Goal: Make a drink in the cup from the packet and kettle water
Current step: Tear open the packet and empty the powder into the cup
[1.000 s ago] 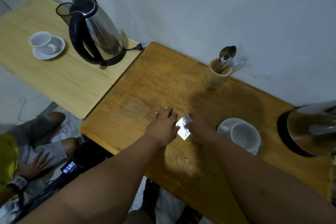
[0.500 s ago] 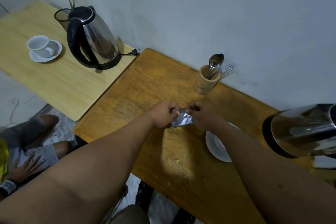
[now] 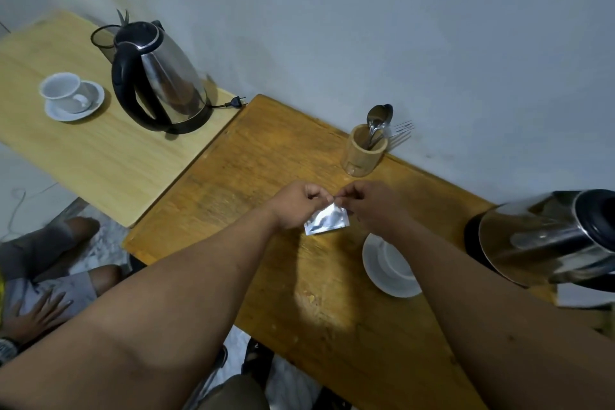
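A small silver packet (image 3: pixel 326 220) hangs above the darker wooden table (image 3: pixel 266 156). My left hand (image 3: pixel 301 205) and my right hand (image 3: pixel 372 205) both pinch its top edge, fingertips close together. Just right of the packet a white cup (image 3: pixel 394 258) stands on a white saucer (image 3: pixel 376 271); my right forearm covers part of both. A steel kettle (image 3: pixel 549 236) with a black lid stands at the table's right end.
A wooden holder (image 3: pixel 364 151) with spoons and a fork stands by the wall. On the lighter table to the left are a second kettle (image 3: pixel 159 76) and another cup on a saucer (image 3: pixel 68 95). Another person sits on the floor, lower left (image 3: pixel 40 280).
Both hands picked the packet up off the table and now hold it by its top edge above the table. The view has shifted, so the cup sits lower right.
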